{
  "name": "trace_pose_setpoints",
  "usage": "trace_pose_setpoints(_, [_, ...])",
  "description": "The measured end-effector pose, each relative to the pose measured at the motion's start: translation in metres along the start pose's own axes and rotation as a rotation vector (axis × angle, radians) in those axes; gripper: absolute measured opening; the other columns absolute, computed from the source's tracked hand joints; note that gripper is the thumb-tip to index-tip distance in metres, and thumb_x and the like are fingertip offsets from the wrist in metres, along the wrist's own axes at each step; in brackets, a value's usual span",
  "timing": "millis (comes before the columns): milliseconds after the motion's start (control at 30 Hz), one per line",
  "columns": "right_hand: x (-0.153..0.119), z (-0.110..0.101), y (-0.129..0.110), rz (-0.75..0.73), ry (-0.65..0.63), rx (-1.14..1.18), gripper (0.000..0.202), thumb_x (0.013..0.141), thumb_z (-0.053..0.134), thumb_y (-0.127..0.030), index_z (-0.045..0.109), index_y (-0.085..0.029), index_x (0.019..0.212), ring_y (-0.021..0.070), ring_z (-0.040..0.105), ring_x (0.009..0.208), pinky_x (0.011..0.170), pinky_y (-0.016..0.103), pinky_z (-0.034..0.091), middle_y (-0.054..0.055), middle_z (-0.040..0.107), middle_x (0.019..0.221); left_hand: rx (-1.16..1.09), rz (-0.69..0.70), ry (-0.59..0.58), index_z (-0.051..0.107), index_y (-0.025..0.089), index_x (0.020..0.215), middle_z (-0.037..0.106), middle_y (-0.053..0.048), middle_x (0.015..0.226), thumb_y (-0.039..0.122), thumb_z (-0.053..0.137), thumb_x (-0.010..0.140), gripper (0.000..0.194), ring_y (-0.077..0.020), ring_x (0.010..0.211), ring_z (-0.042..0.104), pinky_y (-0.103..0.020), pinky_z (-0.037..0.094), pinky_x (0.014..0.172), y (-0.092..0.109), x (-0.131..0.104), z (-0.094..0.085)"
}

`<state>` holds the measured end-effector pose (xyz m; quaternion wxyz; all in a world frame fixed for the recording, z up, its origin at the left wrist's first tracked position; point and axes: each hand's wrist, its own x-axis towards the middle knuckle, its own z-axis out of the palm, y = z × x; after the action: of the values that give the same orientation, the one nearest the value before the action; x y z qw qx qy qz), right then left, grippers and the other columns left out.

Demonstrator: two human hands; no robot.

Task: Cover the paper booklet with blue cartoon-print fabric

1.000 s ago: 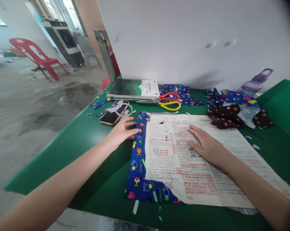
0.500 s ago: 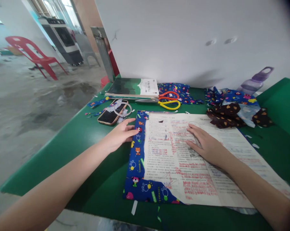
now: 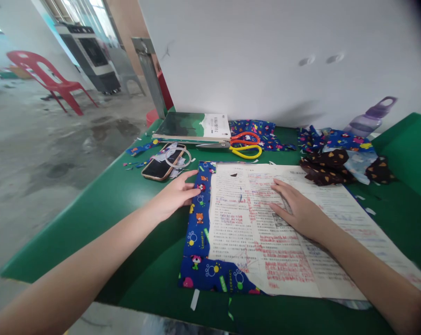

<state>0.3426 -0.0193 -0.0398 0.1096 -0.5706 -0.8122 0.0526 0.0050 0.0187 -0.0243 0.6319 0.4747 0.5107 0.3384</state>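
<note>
A printed paper sheet (image 3: pixel 227 242) with red and blue handwriting lies flat on the green table. Along its left side and lower left corner, blue cartoon-patterned wrapping (image 3: pixel 195 242) is folded over the paper. My left hand (image 3: pixel 178 191) rests at the left edge of this fold, its fingers apart and touching the patterned strip. My right hand (image 3: pixel 297 209) lies on the middle of the printed sheet with fingers spread. Neither hand holds anything. Just beyond the sheet, scissors (image 3: pixel 243 145) with one red and one yellow handle lie beside a book (image 3: pixel 192 125).
A phone (image 3: pixel 164 163) lies on the left with a clear ring (image 3: pixel 178 158) and paper scraps on it. Crumpled brown patterned pieces (image 3: pixel 327 167) and blue scraps (image 3: pixel 350 139) sit at the back right, near a purple bottle (image 3: pixel 367 121). A white panel (image 3: pixel 259 56) stands behind.
</note>
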Motion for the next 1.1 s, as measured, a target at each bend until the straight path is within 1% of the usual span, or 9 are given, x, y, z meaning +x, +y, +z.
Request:
trace_pose_setpoints(267, [-0.0001, 0.0011, 0.001, -0.001, 0.01, 0.016, 0.052, 0.089, 0.038, -0.05, 0.039, -0.021, 0.131, 0.0255, 0.036, 0.133, 0.108, 0.044, 0.034, 0.011, 0.035, 0.146, 0.104, 0.047, -0.01, 0.027, 0.025, 0.141, 0.067, -0.009, 0.107, 0.015, 0.063, 0.08, 0.071, -0.0231, 0.091, 0.067, -0.04, 0.054, 0.079, -0.0015, -0.0018, 0.0037])
trace_pose_setpoints(367, [0.0003, 0.0019, 0.002, -0.013, 0.02, 0.017, 0.052, 0.088, 0.039, -0.05, 0.039, -0.021, 0.132, 0.0261, 0.036, 0.133, 0.107, 0.045, 0.034, 0.011, 0.036, 0.145, 0.129, 0.064, -0.016, 0.027, 0.025, 0.141, 0.067, -0.01, 0.108, 0.016, 0.062, 0.081, 0.07, -0.0242, 0.091, 0.067, -0.042, 0.055, 0.078, -0.0028, -0.0015, 0.0033])
trace_pose_setpoints(500, [0.0004, 0.0018, 0.0013, -0.003, 0.012, 0.012, 0.053, 0.088, 0.039, -0.051, 0.039, -0.02, 0.132, 0.0257, 0.036, 0.133, 0.108, 0.043, 0.035, 0.011, 0.035, 0.146, 0.115, 0.085, -0.042, 0.029, 0.026, 0.14, 0.067, -0.009, 0.107, 0.017, 0.063, 0.08, 0.07, -0.0239, 0.091, 0.067, -0.042, 0.054, 0.08, -0.0048, -0.0005, 0.0023])
trace_pose_setpoints(633, [-0.0002, 0.0007, -0.0008, 0.009, 0.004, 0.009, 0.054, 0.089, 0.038, -0.051, 0.039, -0.019, 0.132, 0.0251, 0.035, 0.133, 0.108, 0.042, 0.034, 0.011, 0.034, 0.147, 0.19, 0.115, -0.049, 0.036, 0.025, 0.136, 0.069, -0.006, 0.1, 0.019, 0.061, 0.081, 0.06, -0.022, 0.088, 0.067, -0.04, 0.053, 0.08, -0.0039, -0.0009, 0.0023])
trace_pose_setpoints(733, [-0.0003, 0.0006, -0.0012, 0.014, 0.005, 0.008, 0.054, 0.089, 0.038, -0.051, 0.039, -0.02, 0.132, 0.0258, 0.036, 0.133, 0.107, 0.043, 0.036, 0.011, 0.034, 0.147, 0.385, 0.14, -0.021, 0.047, 0.024, 0.129, 0.07, -0.003, 0.088, 0.021, 0.059, 0.082, 0.048, -0.0208, 0.082, 0.067, -0.039, 0.051, 0.078, -0.0012, -0.0015, 0.0025])
trace_pose_setpoints(800, [-0.0003, 0.001, -0.0008, 0.015, 0.002, 0.003, 0.054, 0.088, 0.038, -0.051, 0.039, -0.02, 0.133, 0.0261, 0.036, 0.133, 0.106, 0.043, 0.036, 0.011, 0.034, 0.147, 0.473, 0.163, -0.025, 0.055, 0.023, 0.122, 0.07, -0.003, 0.09, 0.023, 0.058, 0.082, 0.039, -0.0203, 0.083, 0.066, -0.038, 0.049, 0.08, 0.0001, -0.0013, 0.0027])
trace_pose_setpoints(867, [-0.0002, 0.0014, -0.0001, 0.01, 0.006, 0.001, 0.054, 0.088, 0.038, -0.051, 0.04, -0.02, 0.133, 0.0264, 0.036, 0.133, 0.106, 0.044, 0.036, 0.011, 0.035, 0.147, 0.485, 0.177, -0.044, 0.06, 0.022, 0.115, 0.069, -0.003, 0.096, 0.023, 0.057, 0.083, 0.032, -0.0195, 0.087, 0.065, -0.037, 0.049, 0.081, 0.0003, -0.0006, 0.0026])
trace_pose_setpoints(933, [0.0, 0.0017, 0.0003, 0.004, 0.012, 0.003, 0.054, 0.088, 0.038, -0.051, 0.04, -0.021, 0.133, 0.0265, 0.036, 0.133, 0.106, 0.044, 0.036, 0.011, 0.035, 0.146, 0.479, 0.18, -0.055, 0.062, 0.022, 0.111, 0.069, -0.003, 0.098, 0.022, 0.056, 0.083, 0.029, -0.0188, 0.088, 0.064, -0.035, 0.048, 0.081, -0.0005, 0.0004, 0.0023])
trace_pose_setpoints(1100, [0.0005, 0.0019, 0.0001, 0.001, 0.005, -0.003, 0.054, 0.089, 0.037, -0.051, 0.04, -0.019, 0.132, 0.0255, 0.035, 0.133, 0.107, 0.043, 0.035, 0.011, 0.035, 0.146, 0.473, 0.201, -0.066, 0.062, 0.022, 0.11, 0.069, -0.002, 0.099, 0.023, 0.057, 0.083, 0.028, -0.0179, 0.088, 0.064, -0.035, 0.047, 0.084, -0.0035, 0.0023, 0.0013])
